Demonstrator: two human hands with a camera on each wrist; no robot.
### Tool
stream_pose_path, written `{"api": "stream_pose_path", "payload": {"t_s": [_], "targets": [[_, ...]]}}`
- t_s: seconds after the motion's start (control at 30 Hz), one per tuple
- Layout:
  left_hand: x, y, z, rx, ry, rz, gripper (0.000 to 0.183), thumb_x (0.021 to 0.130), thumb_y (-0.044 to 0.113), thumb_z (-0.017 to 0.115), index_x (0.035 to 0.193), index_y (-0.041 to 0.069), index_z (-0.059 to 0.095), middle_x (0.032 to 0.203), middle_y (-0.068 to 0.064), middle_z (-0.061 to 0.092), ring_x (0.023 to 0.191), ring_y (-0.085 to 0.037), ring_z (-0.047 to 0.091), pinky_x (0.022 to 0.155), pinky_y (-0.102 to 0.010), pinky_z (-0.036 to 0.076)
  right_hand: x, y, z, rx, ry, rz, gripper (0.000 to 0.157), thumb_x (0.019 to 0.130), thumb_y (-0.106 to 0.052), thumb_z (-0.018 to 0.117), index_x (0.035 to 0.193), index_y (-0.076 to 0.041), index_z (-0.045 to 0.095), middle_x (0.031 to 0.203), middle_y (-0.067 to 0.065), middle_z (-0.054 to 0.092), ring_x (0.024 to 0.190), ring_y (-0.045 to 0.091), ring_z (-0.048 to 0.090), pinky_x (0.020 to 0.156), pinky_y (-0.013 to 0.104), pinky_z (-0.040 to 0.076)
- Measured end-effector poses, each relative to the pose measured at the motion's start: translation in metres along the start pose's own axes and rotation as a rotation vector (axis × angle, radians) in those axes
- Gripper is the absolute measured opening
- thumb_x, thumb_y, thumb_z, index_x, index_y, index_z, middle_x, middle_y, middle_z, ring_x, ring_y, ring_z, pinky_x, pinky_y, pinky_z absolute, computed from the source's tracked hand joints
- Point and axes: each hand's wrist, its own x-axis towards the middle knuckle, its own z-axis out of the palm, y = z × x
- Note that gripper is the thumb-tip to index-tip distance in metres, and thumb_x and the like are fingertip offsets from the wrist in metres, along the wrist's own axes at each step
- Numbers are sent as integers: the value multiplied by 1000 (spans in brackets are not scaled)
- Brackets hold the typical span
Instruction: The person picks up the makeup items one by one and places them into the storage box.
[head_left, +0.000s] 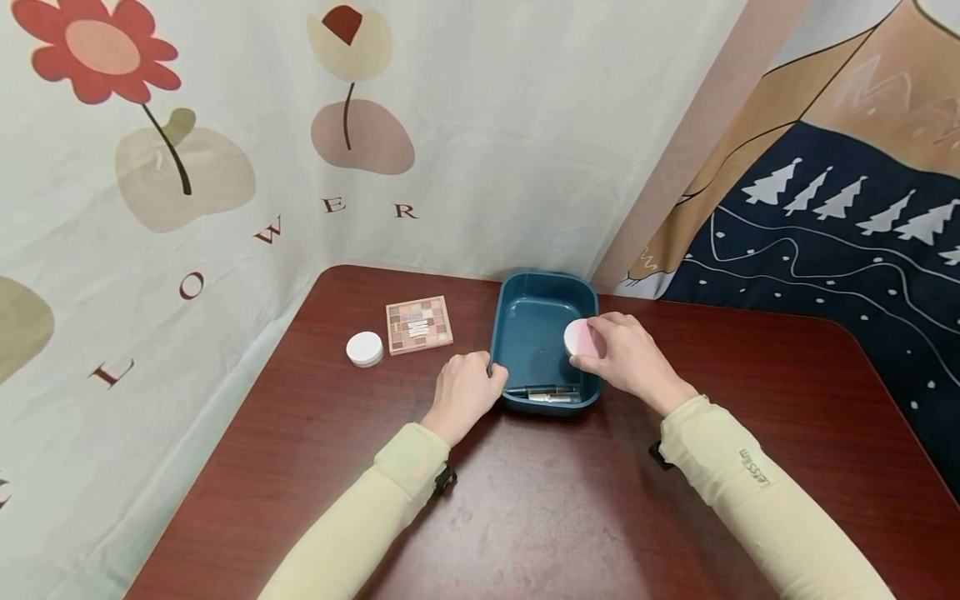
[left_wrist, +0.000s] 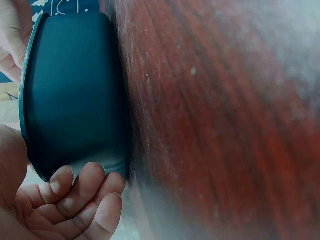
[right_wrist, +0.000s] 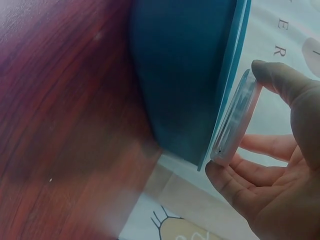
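Note:
A dark teal plastic bin [head_left: 534, 333] stands near the table's back edge. My left hand [head_left: 465, 390] grips its left side near the front corner; the left wrist view shows curled fingers [left_wrist: 90, 182] against the outer wall, with the thumb at the rim. Over the bin's right side, my right hand [head_left: 632, 357] pinches a round pink-and-white compact [head_left: 583, 339] between thumb and fingertips. Seen from the right wrist, the compact [right_wrist: 236, 120] is tilted on edge, close above the rim. Pen-like sticks [head_left: 543, 393], dark and silver, lie along the bin's front inner wall.
Left of the bin, an eyeshadow palette [head_left: 418, 325] lies on the brown wooden table [head_left: 555, 500]. Beside it sits a small round jar with a white lid [head_left: 365, 348]. Printed curtains [head_left: 480, 167] hang directly behind the table.

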Motion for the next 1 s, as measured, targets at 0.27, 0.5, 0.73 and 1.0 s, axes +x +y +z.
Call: {"api": "stream_pose_path", "payload": {"t_s": [0.27,0.5,0.73,1.0], "targets": [[-1,0,0,-1,0,-9,38,83,13,56,56,17,31,56,6,22,52,-16,29,48,-29,30,2,-7,5,-2,-9,-4,65,87,-34,80,137,3,60,137,26,57,120,41,52,90,54,55],[0,0,1,0,5,-7,37,83,13,56,55,17,32,56,6,22,51,-17,29,49,-29,30,4,-14,9,2,-10,-22,65,87,-35,80,137,3,61,135,26,59,120,40,53,90,53,55],[1,-1,1,1,-5,-10,36,84,13,57,55,16,35,54,5,25,49,-17,34,49,-30,30,7,-20,13,8,-5,-38,66,86,-37,81,136,2,62,135,25,60,119,39,54,88,51,55],[1,-1,1,0,-7,-15,36,84,14,57,55,16,36,54,5,27,50,-17,35,49,-30,32,10,-23,19,1,-4,-57,66,85,-38,81,134,2,64,133,24,62,118,38,55,88,50,55]]}}
